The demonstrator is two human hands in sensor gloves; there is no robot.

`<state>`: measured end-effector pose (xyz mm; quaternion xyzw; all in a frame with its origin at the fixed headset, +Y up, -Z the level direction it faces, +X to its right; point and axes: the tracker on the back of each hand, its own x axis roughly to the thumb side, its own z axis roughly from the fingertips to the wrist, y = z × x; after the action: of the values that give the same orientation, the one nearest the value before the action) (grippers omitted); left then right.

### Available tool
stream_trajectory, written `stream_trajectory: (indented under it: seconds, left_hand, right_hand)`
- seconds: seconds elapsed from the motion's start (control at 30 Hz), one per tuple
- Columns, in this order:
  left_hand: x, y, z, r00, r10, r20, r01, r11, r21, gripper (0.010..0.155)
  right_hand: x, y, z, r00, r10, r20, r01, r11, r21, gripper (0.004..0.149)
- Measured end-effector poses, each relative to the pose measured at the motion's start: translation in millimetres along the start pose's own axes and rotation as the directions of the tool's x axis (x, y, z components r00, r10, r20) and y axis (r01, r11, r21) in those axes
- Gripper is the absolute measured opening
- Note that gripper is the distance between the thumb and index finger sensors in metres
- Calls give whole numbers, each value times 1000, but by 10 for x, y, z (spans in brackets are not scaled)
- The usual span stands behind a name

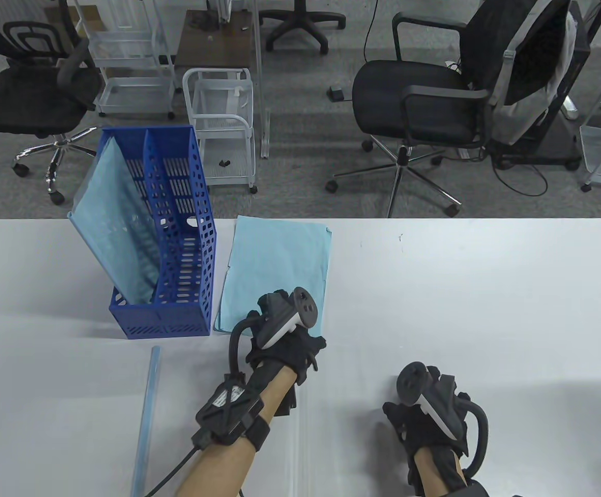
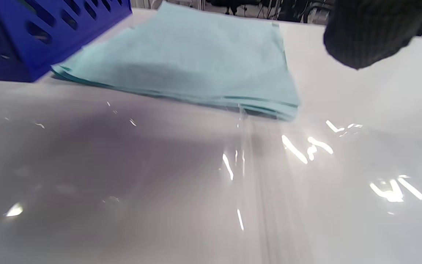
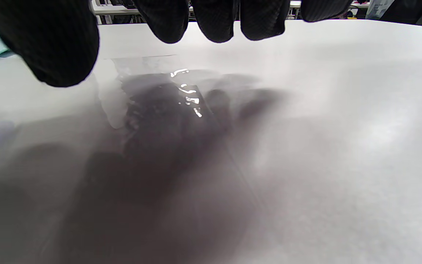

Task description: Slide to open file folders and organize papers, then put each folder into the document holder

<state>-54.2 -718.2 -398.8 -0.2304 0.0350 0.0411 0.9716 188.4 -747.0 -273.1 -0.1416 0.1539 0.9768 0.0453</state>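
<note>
A blue document holder point(image 1: 181, 248) stands at the left of the white table, with a light-blue folder point(image 1: 114, 228) leaning in its left slot. Beside it lies a stack of light-blue papers point(image 1: 277, 269), seen close up in the left wrist view as papers point(image 2: 196, 62). A clear folder point(image 1: 217, 373) lies opened flat near the front edge, its crease point(image 2: 255, 176) glinting. A translucent blue slide bar point(image 1: 146, 414) lies at its left. My left hand point(image 1: 284, 323) hovers over the papers' near edge, holding nothing. My right hand point(image 1: 424, 409) rests flat on the clear sheet, its fingertips point(image 3: 211, 22) relaxed.
The holder's corner point(image 2: 31, 40) is close to the left of the paper stack. Beyond the table's far edge stand office chairs point(image 1: 424, 98) and white wire carts point(image 1: 222, 124). The table point(image 1: 486, 290) stretches bare to the right.
</note>
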Motion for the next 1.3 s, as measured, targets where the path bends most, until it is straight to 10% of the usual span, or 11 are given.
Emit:
stream_trajectory:
  seconds: [0.4,0.87,1.03,1.3]
  left_hand:
    - [-55,-143,-639,996,-84,-24,78,977,-199,92]
    - [-90,-74,-696,976,-217,7,213,963,163,73]
    - [-173,21,-744,980,-200,4,199,977,73,79]
    - [-464,77,-740,995,97,8,-97,979,181,66]
  right_hand:
    - [-42,-44,15,999,-38,17,38,999,-12,83]
    - [-95,-3,-30,999,-41,-8,41,999,4,82]
    - [-97,8,-41,999,-49,-3,49,999,-1,82]
    - [-94,3,-37,998,-60,7,60,998,2,82]
